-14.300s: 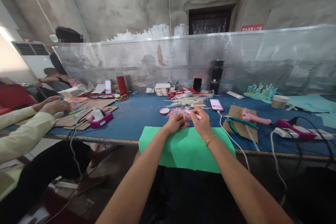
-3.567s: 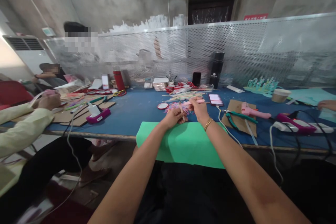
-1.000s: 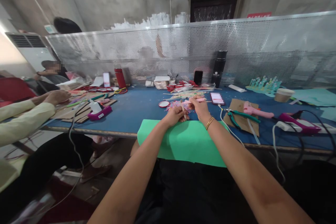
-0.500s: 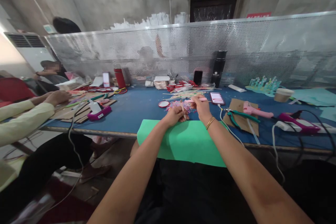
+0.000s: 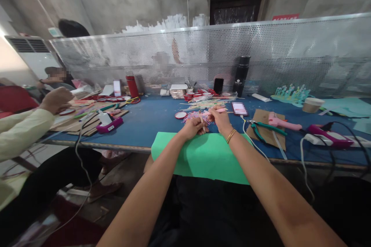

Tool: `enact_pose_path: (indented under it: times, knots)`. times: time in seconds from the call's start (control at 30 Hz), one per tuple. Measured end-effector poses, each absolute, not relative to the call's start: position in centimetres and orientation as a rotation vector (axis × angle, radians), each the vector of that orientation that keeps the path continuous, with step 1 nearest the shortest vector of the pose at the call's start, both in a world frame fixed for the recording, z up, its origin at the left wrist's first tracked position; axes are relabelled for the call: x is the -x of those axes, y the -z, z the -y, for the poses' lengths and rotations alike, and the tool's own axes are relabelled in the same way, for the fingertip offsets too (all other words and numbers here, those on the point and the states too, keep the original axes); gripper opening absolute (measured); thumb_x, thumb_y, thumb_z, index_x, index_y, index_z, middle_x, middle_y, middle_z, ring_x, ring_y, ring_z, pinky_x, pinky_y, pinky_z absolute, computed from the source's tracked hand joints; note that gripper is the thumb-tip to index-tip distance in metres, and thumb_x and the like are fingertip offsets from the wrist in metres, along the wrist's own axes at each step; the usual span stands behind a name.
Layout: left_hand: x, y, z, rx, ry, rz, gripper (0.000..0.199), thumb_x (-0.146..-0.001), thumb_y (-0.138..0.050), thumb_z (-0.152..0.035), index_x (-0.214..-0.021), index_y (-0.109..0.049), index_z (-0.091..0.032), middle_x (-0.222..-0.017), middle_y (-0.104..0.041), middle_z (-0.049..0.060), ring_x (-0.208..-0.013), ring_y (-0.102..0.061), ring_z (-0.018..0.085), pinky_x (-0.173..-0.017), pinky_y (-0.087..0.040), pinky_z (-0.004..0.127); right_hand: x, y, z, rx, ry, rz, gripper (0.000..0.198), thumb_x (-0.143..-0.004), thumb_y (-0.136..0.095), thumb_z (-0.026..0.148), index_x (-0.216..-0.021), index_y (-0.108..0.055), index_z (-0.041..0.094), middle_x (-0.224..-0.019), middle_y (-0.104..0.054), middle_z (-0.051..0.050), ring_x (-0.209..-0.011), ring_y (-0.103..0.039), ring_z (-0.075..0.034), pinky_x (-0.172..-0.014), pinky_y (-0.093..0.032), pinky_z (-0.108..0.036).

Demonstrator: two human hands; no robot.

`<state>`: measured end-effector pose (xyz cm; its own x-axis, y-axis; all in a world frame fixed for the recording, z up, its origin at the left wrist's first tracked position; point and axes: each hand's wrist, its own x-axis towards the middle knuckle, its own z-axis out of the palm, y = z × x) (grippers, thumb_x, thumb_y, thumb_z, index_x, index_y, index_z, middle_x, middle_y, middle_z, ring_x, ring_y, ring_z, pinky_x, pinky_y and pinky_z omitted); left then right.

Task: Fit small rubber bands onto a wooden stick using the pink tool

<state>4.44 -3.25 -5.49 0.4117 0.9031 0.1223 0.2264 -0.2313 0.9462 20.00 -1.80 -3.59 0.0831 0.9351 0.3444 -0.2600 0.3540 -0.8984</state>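
Note:
My left hand is closed on a narrow pale strip that stands up between the fingers; what it is made of I cannot tell. My right hand pinches a pink pen-like tool, its tip pointing left toward the strip. Both hands are just above the near edge of the table. Behind them lies a heap of thin pink and purple shreds, partly hidden by the fingers. A green sheet drapes over my lap below the wrists.
Thin sticks and a red-rimmed round lid lie beyond my hands on the blue table. To the right are a phone, green-handled pliers and a pink glue gun. A co-worker's hand is at left.
My right hand has shifted slightly left and down, bringing the pink tool nearer the strip. My left hand stays in place. The co-worker's hand at left has risen.

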Motion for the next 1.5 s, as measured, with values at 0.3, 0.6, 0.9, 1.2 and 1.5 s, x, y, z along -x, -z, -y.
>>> enact_pose_path:
  times: [0.3,0.6,0.9,1.2,1.5]
  knots:
    - [-4.44,5.38,3.3,-1.709,-0.871,-0.995,0.035,-0.082,-0.065,-0.049,-0.081,-0.063,-0.014,-0.075,-0.071,0.005,-0.057,-0.056,0.01,-0.057,-0.046,0.024,-20.07,3.64,1.74,0.766,-1.032,1.147,0.023,-0.067,-0.068,0.037,-0.059,-0.052,0.022,-0.046,-0.057,0.005,-0.043,-0.052,-0.011,-0.045,-0.043,-0.023]
    - [-4.37,5.43,3.31,-1.714,-0.876,-0.994,0.038,-0.08,-0.065,-0.052,-0.082,-0.062,-0.014,-0.075,-0.07,0.004,-0.056,-0.056,0.009,-0.056,-0.045,0.023,-20.06,3.66,1.66,0.767,-1.007,1.133,0.021,-0.066,-0.066,0.035,-0.058,-0.052,0.022,-0.046,-0.057,0.005,-0.042,-0.05,-0.01,-0.044,-0.042,-0.022]
    - [-4.46,5.4,3.32,-1.698,-0.874,-1.014,0.034,-0.082,-0.065,-0.049,-0.082,-0.063,-0.014,-0.076,-0.071,0.004,-0.057,-0.056,0.009,-0.057,-0.045,0.023,-20.1,3.74,1.64,0.782,-0.99,1.109,0.022,-0.066,-0.066,0.036,-0.057,-0.052,0.023,-0.045,-0.057,0.005,-0.043,-0.05,-0.011,-0.044,-0.042,-0.022]
    - [-4.42,5.21,3.41,-1.693,-0.872,-1.01,0.04,-0.079,-0.067,-0.053,-0.081,-0.066,-0.013,-0.075,-0.071,0.005,-0.056,-0.056,0.009,-0.056,-0.045,0.023,-20.23,4.0,1.32,0.793,-0.97,1.096,0.022,-0.067,-0.066,0.036,-0.057,-0.051,0.022,-0.044,-0.056,0.005,-0.041,-0.049,-0.011,-0.043,-0.041,-0.022]
    - [-4.41,5.18,3.47,-1.697,-0.866,-1.02,0.042,-0.079,-0.066,-0.055,-0.081,-0.069,-0.013,-0.075,-0.071,0.006,-0.057,-0.056,0.01,-0.057,-0.045,0.023,-20.21,3.72,1.52,0.81,-0.961,1.094,0.021,-0.066,-0.065,0.035,-0.057,-0.052,0.022,-0.044,-0.056,0.005,-0.041,-0.049,-0.011,-0.043,-0.04,-0.022]
